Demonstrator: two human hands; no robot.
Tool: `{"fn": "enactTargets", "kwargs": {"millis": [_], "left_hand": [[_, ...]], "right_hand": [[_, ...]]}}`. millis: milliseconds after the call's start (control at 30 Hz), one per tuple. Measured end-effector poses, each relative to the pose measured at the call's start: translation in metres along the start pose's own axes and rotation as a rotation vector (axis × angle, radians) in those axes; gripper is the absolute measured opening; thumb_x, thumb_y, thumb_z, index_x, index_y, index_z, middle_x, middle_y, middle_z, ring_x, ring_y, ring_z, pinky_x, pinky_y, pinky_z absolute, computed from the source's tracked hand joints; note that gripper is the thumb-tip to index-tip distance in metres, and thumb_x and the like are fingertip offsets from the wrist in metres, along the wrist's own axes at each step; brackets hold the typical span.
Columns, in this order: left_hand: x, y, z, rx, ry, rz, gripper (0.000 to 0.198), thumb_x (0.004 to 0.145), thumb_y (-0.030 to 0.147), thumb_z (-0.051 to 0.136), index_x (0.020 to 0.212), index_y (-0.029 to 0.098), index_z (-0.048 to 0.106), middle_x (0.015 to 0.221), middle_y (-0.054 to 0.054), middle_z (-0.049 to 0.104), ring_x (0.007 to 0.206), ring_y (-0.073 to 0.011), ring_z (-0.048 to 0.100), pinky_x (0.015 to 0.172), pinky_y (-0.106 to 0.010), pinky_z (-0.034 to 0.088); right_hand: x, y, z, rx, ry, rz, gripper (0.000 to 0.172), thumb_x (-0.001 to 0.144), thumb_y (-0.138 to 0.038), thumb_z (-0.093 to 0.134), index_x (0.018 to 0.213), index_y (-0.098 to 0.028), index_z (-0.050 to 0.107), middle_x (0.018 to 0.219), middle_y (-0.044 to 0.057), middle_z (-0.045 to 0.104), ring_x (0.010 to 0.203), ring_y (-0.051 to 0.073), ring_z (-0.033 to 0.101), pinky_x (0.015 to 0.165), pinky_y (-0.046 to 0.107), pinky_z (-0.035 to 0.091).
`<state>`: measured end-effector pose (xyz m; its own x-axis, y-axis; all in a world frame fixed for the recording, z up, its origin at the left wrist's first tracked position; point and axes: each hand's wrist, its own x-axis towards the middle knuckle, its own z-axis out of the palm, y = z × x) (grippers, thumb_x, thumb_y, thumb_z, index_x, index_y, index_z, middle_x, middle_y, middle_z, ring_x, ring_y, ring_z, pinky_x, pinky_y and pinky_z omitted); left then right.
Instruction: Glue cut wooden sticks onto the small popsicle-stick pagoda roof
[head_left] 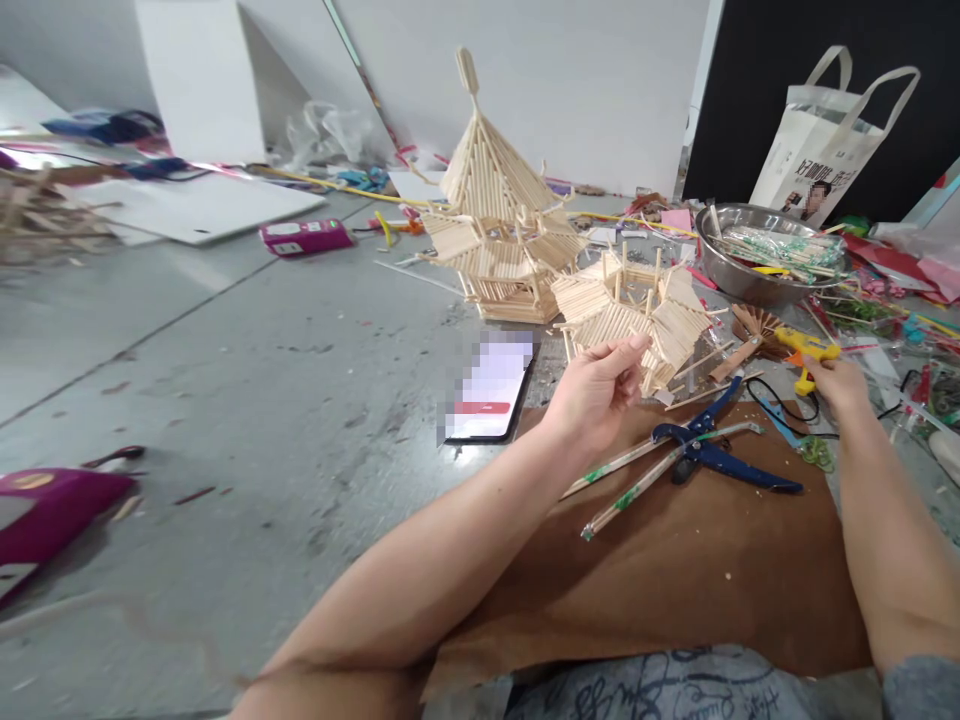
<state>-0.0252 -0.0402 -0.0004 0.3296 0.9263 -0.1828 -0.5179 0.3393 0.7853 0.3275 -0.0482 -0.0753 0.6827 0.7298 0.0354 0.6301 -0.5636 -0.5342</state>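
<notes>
My left hand (596,395) is closed in a pinch in front of a small hexagonal roof model (600,315) made of pale wooden sticks. Whatever its fingertips may hold is too small to make out, and I cannot tell whether they touch the model. On the right, my right hand (836,385) grips a yellow hot glue gun (806,345), fingers wrapped round its handle. Behind the small model rises a taller stick pagoda (499,180) with a pointed roof. Blue-handled cutters (697,445) rest on the brown sheet (675,590), beside wrapped sticks (626,500).
A phone (491,385) lies left of my left hand. At the back right, a metal bowl (750,285) holds packaged sticks near a white tote bag (814,150). Purple packages (307,237) lie on the grey floor (225,380). Scraps and cords clutter the right side.
</notes>
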Motion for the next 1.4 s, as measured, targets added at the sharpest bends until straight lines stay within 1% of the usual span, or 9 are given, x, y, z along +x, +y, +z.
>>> {"fn": "enactTargets", "kwargs": {"millis": [67, 133, 233, 400, 500, 600, 767, 967, 1400], "left_hand": [[0.000, 0.001, 0.000, -0.003, 0.010, 0.000, 0.032, 0.056, 0.029, 0.079, 0.057, 0.014, 0.050, 0.044, 0.008, 0.039, 0.036, -0.0023, 0.034, 0.035, -0.016, 0.022], [0.002, 0.004, 0.001, -0.011, 0.025, 0.009, 0.033, 0.056, 0.028, 0.079, 0.058, 0.015, 0.049, 0.043, 0.009, 0.037, 0.034, -0.0019, 0.032, 0.034, -0.016, 0.020], [0.009, 0.010, 0.002, -0.016, 0.051, 0.040, 0.035, 0.061, 0.025, 0.076, 0.056, 0.017, 0.043, 0.039, 0.011, 0.030, 0.030, -0.0014, 0.025, 0.032, -0.016, 0.015], [0.030, 0.015, 0.005, -0.015, 0.148, 0.066, 0.031, 0.072, 0.021, 0.065, 0.056, 0.018, 0.039, 0.036, 0.011, 0.024, 0.027, -0.0020, 0.021, 0.030, -0.016, 0.013], [0.040, 0.016, 0.008, -0.039, 0.207, 0.055, 0.032, 0.075, 0.018, 0.061, 0.055, 0.018, 0.036, 0.035, 0.011, 0.024, 0.026, -0.0023, 0.022, 0.030, -0.016, 0.014], [0.047, 0.017, 0.011, -0.037, 0.225, 0.040, 0.032, 0.074, 0.017, 0.060, 0.054, 0.018, 0.036, 0.034, 0.011, 0.025, 0.026, -0.0027, 0.025, 0.030, -0.016, 0.014], [0.055, 0.021, 0.014, -0.006, 0.225, 0.010, 0.024, 0.075, 0.016, 0.059, 0.058, 0.017, 0.042, 0.034, 0.010, 0.031, 0.025, -0.0034, 0.029, 0.029, -0.015, 0.014], [0.060, 0.022, 0.018, 0.005, 0.224, -0.003, 0.025, 0.077, 0.013, 0.057, 0.058, 0.017, 0.041, 0.033, 0.010, 0.032, 0.025, -0.0032, 0.029, 0.029, -0.014, 0.015], [0.064, 0.022, 0.023, 0.009, 0.270, 0.037, 0.028, 0.078, 0.012, 0.055, 0.056, 0.017, 0.039, 0.033, 0.009, 0.032, 0.025, -0.0038, 0.030, 0.030, -0.015, 0.016]], "right_hand": [[-0.001, -0.001, -0.007, -0.257, 0.049, 0.037, 0.035, 0.071, -0.051, 0.052, 0.066, -0.017, 0.062, 0.069, 0.015, 0.063, 0.080, 0.033, 0.062, 0.066, 0.043, 0.046], [-0.005, -0.006, -0.011, -0.325, 0.120, 0.050, 0.038, 0.073, -0.050, 0.049, 0.082, -0.018, 0.067, 0.087, 0.017, 0.066, 0.088, 0.034, 0.061, 0.071, 0.044, 0.045], [-0.014, -0.022, -0.015, -0.226, 0.216, -0.040, 0.035, 0.074, -0.044, 0.049, 0.091, -0.019, 0.067, 0.090, 0.014, 0.068, 0.085, 0.030, 0.061, 0.071, 0.040, 0.044], [-0.041, -0.075, -0.020, 0.026, 0.263, -0.396, 0.029, 0.073, -0.039, 0.050, 0.082, -0.017, 0.068, 0.078, 0.009, 0.069, 0.073, 0.023, 0.060, 0.071, 0.035, 0.043], [-0.060, -0.116, -0.024, 0.114, 0.211, -0.602, 0.025, 0.074, -0.038, 0.052, 0.077, -0.018, 0.067, 0.073, 0.007, 0.067, 0.067, 0.019, 0.059, 0.068, 0.032, 0.043], [-0.075, -0.153, -0.021, 0.221, 0.083, -0.766, 0.022, 0.075, -0.034, 0.051, 0.077, -0.018, 0.067, 0.072, 0.004, 0.067, 0.064, 0.015, 0.056, 0.064, 0.029, 0.041], [-0.077, -0.195, -0.006, 0.338, -0.127, -0.827, 0.023, 0.075, -0.033, 0.052, 0.078, -0.016, 0.067, 0.064, 0.002, 0.061, 0.055, 0.011, 0.048, 0.056, 0.026, 0.038], [-0.068, -0.211, 0.007, 0.378, -0.258, -0.826, 0.023, 0.074, -0.031, 0.052, 0.080, -0.014, 0.067, 0.058, -0.001, 0.055, 0.051, 0.010, 0.043, 0.053, 0.026, 0.035], [-0.067, -0.215, 0.017, 0.355, -0.364, -0.858, 0.020, 0.076, -0.023, 0.051, 0.085, -0.014, 0.066, 0.066, 0.001, 0.060, 0.055, 0.010, 0.048, 0.054, 0.026, 0.039]]}}
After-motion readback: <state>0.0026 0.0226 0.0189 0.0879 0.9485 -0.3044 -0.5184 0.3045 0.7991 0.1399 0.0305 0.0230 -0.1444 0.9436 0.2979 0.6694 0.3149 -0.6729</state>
